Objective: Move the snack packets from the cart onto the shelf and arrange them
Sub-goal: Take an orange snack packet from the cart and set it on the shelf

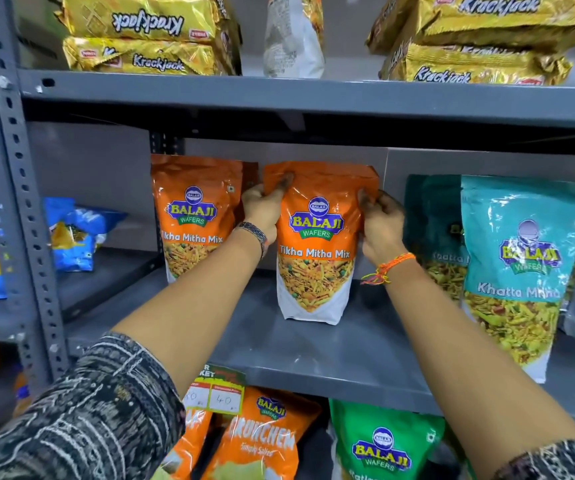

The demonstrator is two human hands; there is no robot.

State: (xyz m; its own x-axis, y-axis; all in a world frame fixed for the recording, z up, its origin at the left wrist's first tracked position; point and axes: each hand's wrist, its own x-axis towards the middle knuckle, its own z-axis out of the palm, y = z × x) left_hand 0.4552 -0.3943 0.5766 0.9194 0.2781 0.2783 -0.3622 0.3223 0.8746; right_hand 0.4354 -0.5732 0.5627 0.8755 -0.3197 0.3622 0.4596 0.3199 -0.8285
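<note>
On the middle grey metal shelf (313, 362), an orange Tikha Mitha Mix packet (317, 244) stands upright on its white base, set back from the front edge. The left hand (261, 211) pinches its upper left corner, thumb on the front face, and the right hand (381, 226) clasps its right edge just below the top; each grip is closed on the packet, fingers wrapped behind it. A dark banded bracelet (254, 233) circles the left wrist and an orange thread (388, 268) the right.

Just to the left stands a second Tikha Mitha Mix packet (192, 216), upright, with another orange pouch partly hidden behind it. To the right, a teal Khatta Mitha packet (518, 271) stands nearer the front edge, with more teal pouches behind it and beside it. The gap between these groups is where the held packet sits, touching neither neighbour.

The shelf above carries stacked gold Krackjack packs (144, 36) and a white pouch (293, 39). Below, an orange Crunchem bag (261, 441) and a green Balaji pouch (383, 448) show, with a price tag (216, 393) hanging on the shelf edge. Blue packets (74, 233) lie in the neighbouring bay, past the perforated upright (12, 188).

The held packet is glossy, with a blue and yellow Balaji Wafers logo and a picture of the mix across its lower half.
</note>
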